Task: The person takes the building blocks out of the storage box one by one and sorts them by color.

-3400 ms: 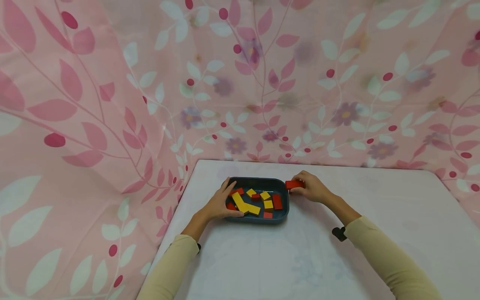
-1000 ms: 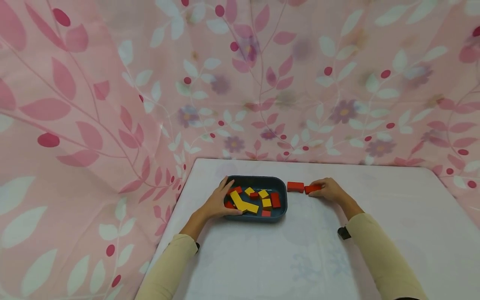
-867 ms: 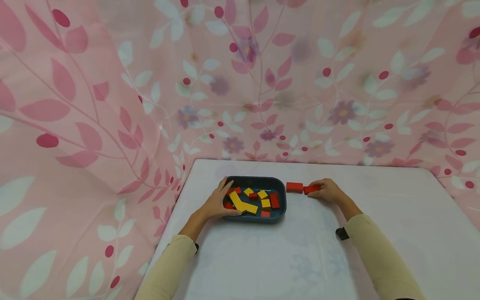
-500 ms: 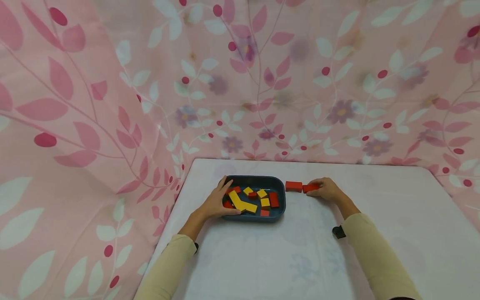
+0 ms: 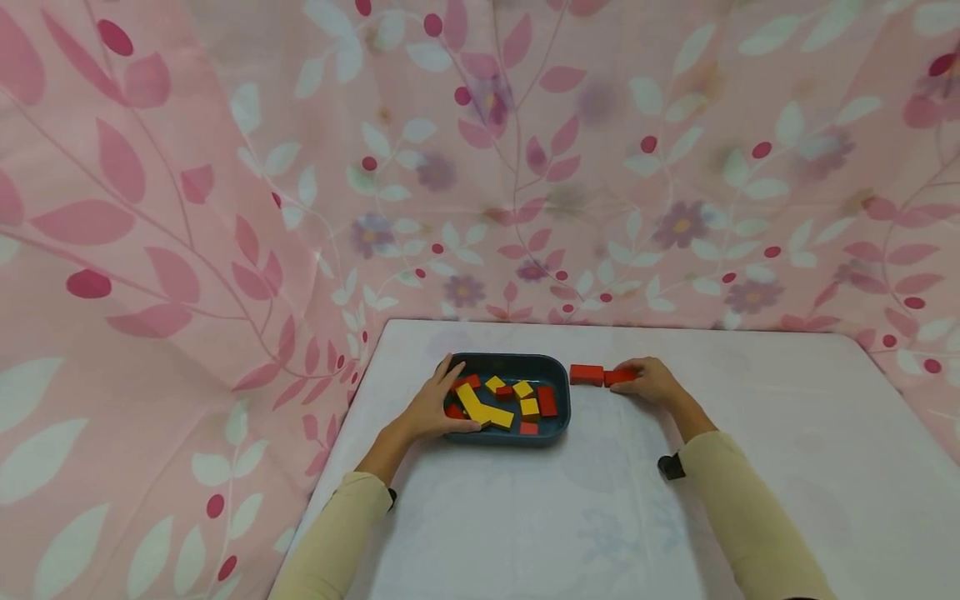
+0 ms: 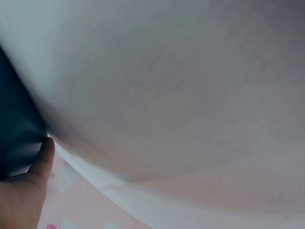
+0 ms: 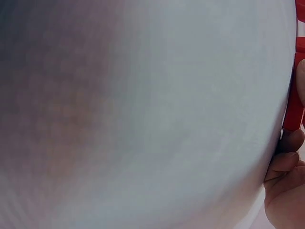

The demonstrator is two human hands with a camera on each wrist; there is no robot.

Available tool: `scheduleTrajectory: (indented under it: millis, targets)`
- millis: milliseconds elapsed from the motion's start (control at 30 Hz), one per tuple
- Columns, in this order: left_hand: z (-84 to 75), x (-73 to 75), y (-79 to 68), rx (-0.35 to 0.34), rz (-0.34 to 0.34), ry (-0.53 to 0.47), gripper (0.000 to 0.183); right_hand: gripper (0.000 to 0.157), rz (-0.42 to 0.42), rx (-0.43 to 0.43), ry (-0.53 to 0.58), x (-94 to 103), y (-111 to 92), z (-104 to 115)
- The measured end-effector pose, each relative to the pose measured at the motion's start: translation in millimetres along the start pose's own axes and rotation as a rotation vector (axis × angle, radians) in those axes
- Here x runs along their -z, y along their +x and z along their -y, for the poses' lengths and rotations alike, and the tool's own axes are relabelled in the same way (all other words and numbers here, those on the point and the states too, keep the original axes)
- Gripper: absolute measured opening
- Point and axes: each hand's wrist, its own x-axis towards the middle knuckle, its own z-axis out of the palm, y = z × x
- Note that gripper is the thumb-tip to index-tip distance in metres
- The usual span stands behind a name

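Note:
A dark blue-grey dish (image 5: 517, 438) stands on the white-covered table, holding red and yellow blocks. My left hand (image 5: 429, 410) grips its left end, thumb along the front rim and fingers over the back left corner. In the left wrist view, part of that hand (image 6: 21, 195) touches the dish's dark wall (image 6: 16, 114). To the right of the dish, my right hand (image 5: 654, 381) pinches a red block (image 5: 617, 377), partly hidden by the fingers. Its left end meets another red block (image 5: 587, 375) lying close to the dish. The right wrist view catches the held block (image 7: 294, 112) at its edge.
Inside the dish lie two long yellow blocks (image 5: 497, 416), small yellow cubes (image 5: 529, 407) and several red pieces, one a red block (image 5: 547, 401) by the right wall. Pink floral cloth (image 5: 525, 208) hangs behind the table and along its left.
Earlier my right hand held a red block by the dish's right rim; that block now lies there, and the hand has shifted right to pinch a second one. The left hand stays on the dish.

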Motion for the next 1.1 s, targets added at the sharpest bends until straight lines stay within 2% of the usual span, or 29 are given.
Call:
scheduleTrajectory:
  millis: [567,900,1100]
  targets:
    - [-0.7,0.4,-1.2,0.008,-0.002,-0.012,0.117,0.049,0.028,-0.007,-0.006,1.3,-0.8,1.4]
    - [0.3,0.9,-0.2,-0.003,-0.004,-0.014,0.116,0.047,0.016,0.006,0.04,0.0,-3.8,2.9]
    - [3.1,-0.9,1.1,-0.002,-0.008,-0.015,0.115,0.048,0.038,-0.013,0.063,1.6,-5.0,3.8]
